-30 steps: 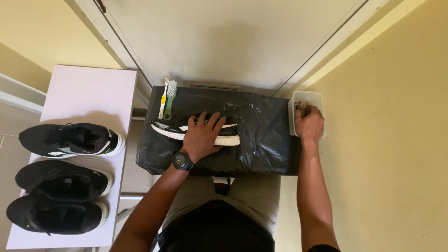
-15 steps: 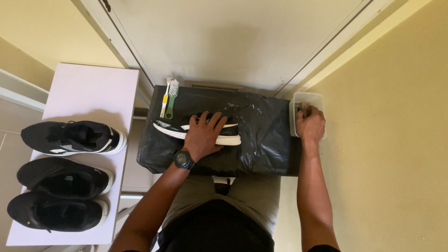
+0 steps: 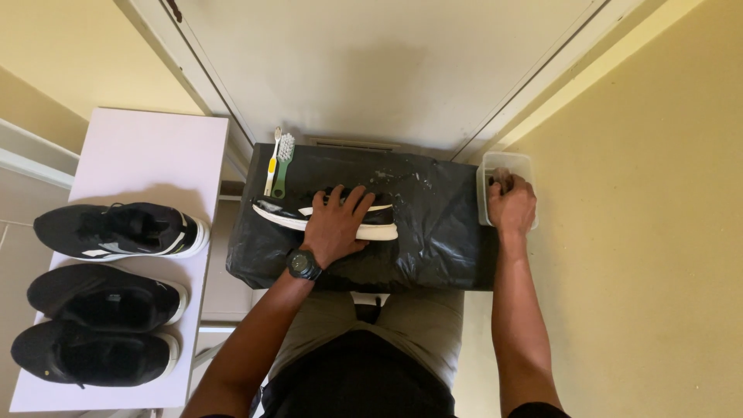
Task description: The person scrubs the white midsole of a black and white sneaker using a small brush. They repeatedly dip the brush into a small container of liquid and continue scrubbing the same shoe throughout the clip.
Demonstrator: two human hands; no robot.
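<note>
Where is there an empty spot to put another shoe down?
The white table is bare at its far end, beyond the three black shoes. The black sheet is free between the shoe under the left hand and the tub at the right hand. Crowded: the brushes' corner.

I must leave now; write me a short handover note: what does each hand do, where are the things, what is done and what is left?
Left hand: lies flat on the black shoe, pressing it onto the black plastic sheet.
Right hand: in the clear plastic tub at the sheet's right edge; what it holds is hidden.
Two brushes lie at the sheet's far left corner, untouched.
Three black shoes wait on the white bench.
Done: sheet wet. Left: cannot tell.
</note>
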